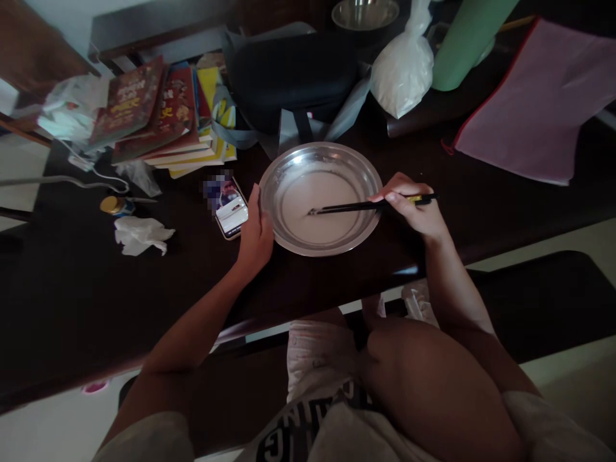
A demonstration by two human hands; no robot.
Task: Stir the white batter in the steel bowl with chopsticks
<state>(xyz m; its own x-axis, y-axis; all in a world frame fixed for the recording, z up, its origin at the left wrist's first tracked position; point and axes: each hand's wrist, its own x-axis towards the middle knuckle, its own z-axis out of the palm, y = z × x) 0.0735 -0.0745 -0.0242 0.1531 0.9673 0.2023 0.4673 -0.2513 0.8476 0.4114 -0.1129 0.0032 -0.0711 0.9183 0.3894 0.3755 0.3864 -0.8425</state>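
A shiny metal basin stands on the dark table, with a pale, milky liquid in its bottom. My left hand grips the basin's left rim, its fingers along the outside and the thumb side hidden against the wall. In my right hand, at the right rim, is a pair of dark chopsticks. Their tips dip into the liquid near the middle of the basin. Just left of my left hand lies a lit phone, face up.
Stacked books and a crumpled tissue lie to the left, near a small gold-lidded jar. Behind the basin sits a black case. A tied bag of white powder, a green cylinder and a pink mesh pouch are at right.
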